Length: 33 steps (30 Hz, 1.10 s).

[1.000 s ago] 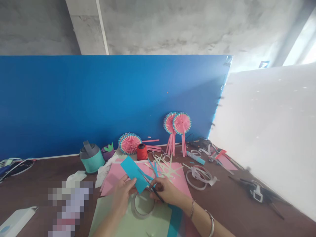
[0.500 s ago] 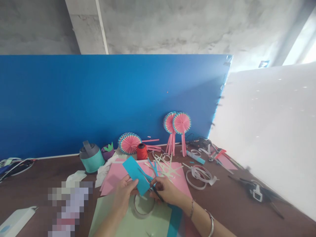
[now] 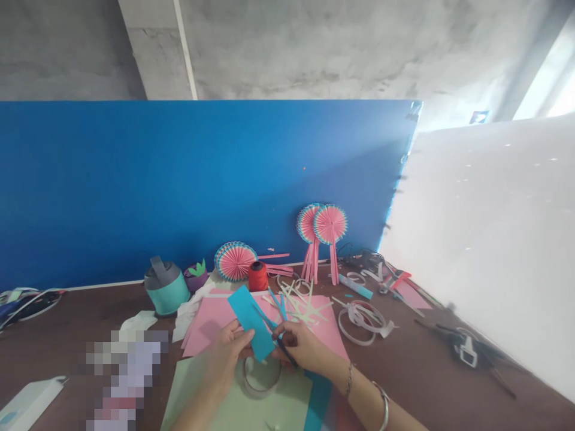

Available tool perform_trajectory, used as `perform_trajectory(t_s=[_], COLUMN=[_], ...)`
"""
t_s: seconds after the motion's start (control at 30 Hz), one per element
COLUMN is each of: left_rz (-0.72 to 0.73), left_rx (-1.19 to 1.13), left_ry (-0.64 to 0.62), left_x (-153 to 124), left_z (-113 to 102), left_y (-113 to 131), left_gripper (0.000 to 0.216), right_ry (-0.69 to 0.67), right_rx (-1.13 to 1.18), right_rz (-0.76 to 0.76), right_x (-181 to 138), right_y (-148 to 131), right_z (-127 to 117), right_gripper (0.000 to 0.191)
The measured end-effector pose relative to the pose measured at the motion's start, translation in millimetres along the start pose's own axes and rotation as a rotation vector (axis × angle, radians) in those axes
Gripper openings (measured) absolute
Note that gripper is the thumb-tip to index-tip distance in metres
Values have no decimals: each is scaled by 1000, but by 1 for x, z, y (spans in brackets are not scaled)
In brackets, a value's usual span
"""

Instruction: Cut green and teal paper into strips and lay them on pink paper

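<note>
A blue paper piece [image 3: 250, 319] is pinched at its lower left by my left hand [image 3: 230, 352]. At the paper's right edge, my right hand [image 3: 296, 346] is closed round a pair of scissors [image 3: 287, 352], whose blades point up and left along the paper. My fingers partly hide the handles. Under both hands lie pale green sheets [image 3: 202, 392] with a roll of tape [image 3: 259, 392] on them. Beyond are pink sheets [image 3: 215, 320], scattered with pale green and blue cut strips [image 3: 305, 302].
A red thread spool [image 3: 257, 277] stands behind the sheets. Pink pleated rosettes [image 3: 330, 224] lean against the blue partition [image 3: 135, 179]. A teal container [image 3: 167, 290] is at left. Rightward lie coiled white strips [image 3: 365, 320], a glue tube [image 3: 356, 286] and dark cables [image 3: 471, 353].
The blue paper has shifted slightly right and down with my left hand. My right hand and the scissors have hardly moved.
</note>
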State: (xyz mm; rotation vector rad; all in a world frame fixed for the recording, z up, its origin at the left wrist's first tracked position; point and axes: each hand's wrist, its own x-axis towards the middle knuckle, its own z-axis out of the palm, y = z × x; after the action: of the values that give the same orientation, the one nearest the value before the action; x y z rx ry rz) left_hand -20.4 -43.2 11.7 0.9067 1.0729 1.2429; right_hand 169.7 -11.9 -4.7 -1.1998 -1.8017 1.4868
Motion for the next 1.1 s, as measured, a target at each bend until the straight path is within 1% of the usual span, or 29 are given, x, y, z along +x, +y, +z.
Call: perform_trajectory(t_s=[0.13, 0.33, 0.47, 0.63, 0.87, 1.1], left_rz=[-19, -16, -12, -34, -56, -61], left_rx=[16, 17, 11, 12, 26, 36], left_ry=[-31, -6, -23, -70, -82, -85], left_x=[-3, -4, -5, -2, 1, 0], left_z=[4, 5, 5, 2, 1, 2], left_y=[4, 7, 7, -1, -4, -3], left_gripper=[42, 42, 40, 44, 47, 48], right_ry=[9, 23, 19, 18, 38, 30], right_rx=[-9, -37, -28, 7, -59, -26], right_rz=[-7, -39, -49, -21, -80, -60], right_x=[0, 0, 0, 0, 1, 0], right_y=[-1, -1, -1, -2, 1, 0], right_z=[0, 0, 0, 1, -1, 0], right_gripper=[18, 17, 15, 21, 30, 28])
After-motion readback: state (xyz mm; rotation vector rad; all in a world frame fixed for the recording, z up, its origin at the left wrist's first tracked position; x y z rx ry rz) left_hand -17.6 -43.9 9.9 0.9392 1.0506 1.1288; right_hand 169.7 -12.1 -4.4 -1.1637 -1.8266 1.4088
